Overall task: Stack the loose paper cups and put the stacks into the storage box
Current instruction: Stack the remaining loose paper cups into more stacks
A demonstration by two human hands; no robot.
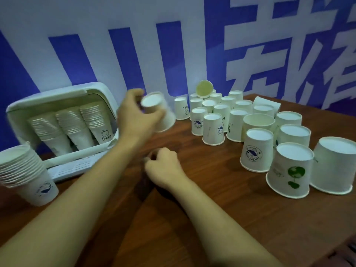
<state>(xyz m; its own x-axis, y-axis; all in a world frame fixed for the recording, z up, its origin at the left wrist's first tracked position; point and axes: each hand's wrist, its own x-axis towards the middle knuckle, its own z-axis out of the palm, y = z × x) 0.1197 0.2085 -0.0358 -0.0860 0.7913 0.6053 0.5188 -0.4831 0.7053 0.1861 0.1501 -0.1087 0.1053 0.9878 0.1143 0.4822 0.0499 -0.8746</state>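
Left hand grips a blurred white paper cup — upturned, tilted; right hand seemingly clenched, empty.

"Bear" shows in dark letters under a small cartoon face on the white paper cup stack at the storage box's three o'clock side. At one o'clock on the table, an upside-down white paper cup reads "HELLO", inverted. Other prints and the wall's blue characters are unreadable.

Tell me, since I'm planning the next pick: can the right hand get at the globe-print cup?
Probably yes. The right hand rests on the table holding nothing, and bare tabletop lies between it and the globe-print cup at the cluster's near edge.
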